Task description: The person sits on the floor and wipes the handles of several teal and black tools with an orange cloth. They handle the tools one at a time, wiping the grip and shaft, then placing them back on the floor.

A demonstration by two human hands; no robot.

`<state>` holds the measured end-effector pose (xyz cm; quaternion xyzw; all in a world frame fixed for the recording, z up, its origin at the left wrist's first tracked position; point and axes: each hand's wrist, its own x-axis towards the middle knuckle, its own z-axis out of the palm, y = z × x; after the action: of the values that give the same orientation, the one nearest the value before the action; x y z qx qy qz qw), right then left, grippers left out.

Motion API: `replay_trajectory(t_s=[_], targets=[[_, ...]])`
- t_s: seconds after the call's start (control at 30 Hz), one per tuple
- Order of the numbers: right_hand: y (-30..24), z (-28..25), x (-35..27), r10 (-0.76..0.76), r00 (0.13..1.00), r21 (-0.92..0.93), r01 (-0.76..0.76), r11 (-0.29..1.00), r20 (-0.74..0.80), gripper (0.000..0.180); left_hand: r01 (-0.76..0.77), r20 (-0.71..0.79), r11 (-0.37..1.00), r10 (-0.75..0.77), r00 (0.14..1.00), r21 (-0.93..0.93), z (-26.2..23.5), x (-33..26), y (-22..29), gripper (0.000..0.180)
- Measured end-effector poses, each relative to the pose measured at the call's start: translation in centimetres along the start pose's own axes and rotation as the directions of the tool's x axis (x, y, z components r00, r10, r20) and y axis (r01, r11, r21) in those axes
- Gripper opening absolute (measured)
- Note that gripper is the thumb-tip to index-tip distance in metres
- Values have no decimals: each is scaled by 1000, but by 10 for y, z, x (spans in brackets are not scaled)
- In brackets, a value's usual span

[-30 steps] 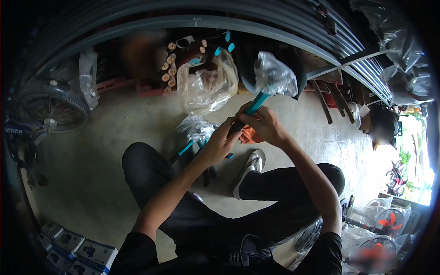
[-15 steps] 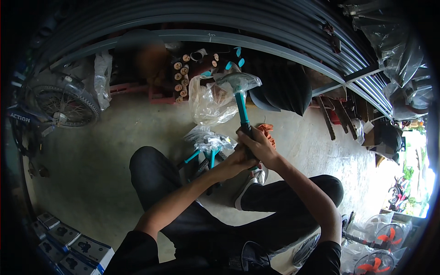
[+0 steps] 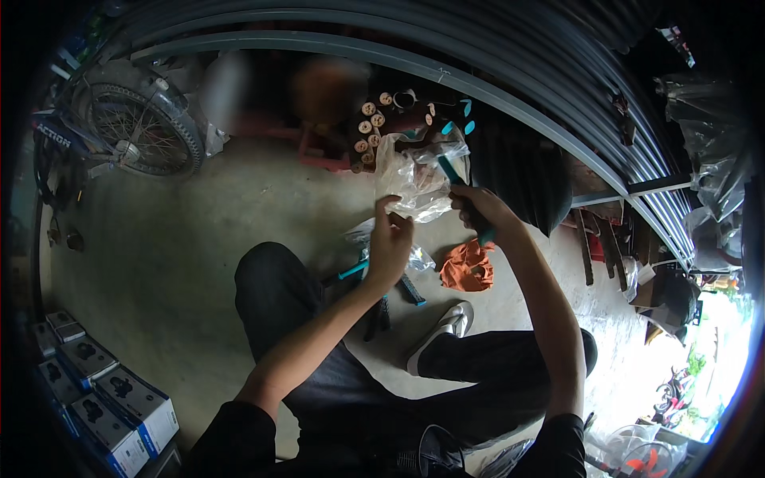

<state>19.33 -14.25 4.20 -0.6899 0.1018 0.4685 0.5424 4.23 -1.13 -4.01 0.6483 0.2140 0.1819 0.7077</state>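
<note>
My right hand (image 3: pixel 480 211) is wrapped around the black grip of a teal-shafted hammer (image 3: pixel 451 170), which points away from me. Its head is over or inside a crumpled clear plastic bag (image 3: pixel 418 179); the plastic blurs its outline. At the bag's near edge my left hand (image 3: pixel 389 243) is raised with curled fingers apart, and I cannot tell whether they touch the plastic. Below it on the floor lie more teal-and-black hammers (image 3: pixel 353 269), their heads partly covered by clear wrapping. An orange cloth (image 3: pixel 468 267) rests to their right.
Behind the bag are stacked wooden-ended handles (image 3: pixel 366 127) and a red crate (image 3: pixel 319 155). Grey metal tubes (image 3: pixel 510 88) run across above. A wheel (image 3: pixel 143 127) stands at the far left, blue-and-white boxes (image 3: pixel 111 402) at the near left. Planks (image 3: pixel 606 219) lean at the right.
My left hand has left the hammer and moved back left beside the bag. My right hand has carried the hammer rightward, its head now at the bag. The view has shifted, showing more orange cloth.
</note>
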Motion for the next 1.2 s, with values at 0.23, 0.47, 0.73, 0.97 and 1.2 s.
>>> replay_trajectory(t_s=[0.23,0.47,0.73,0.97,1.2], targets=[[-8,4,104,56,959,255,-129,958,276,17,126,191,979,-157,969,161,-24,6,-8,25],[10,-12,196,-118,977,232,75,970,179,21,-185,247,846,65,967,501,-29,-3,23,6],[5,12,233,-243,968,441,243,864,-56,39,-109,169,848,23,985,519,-53,10,23,11],[6,22,175,-219,976,314,204,927,13,26,-25,97,833,-34,995,552,-75,39,25,13],[43,13,-26,-341,911,-204,388,898,232,38,-35,216,837,-100,971,546,-79,58,5,21]])
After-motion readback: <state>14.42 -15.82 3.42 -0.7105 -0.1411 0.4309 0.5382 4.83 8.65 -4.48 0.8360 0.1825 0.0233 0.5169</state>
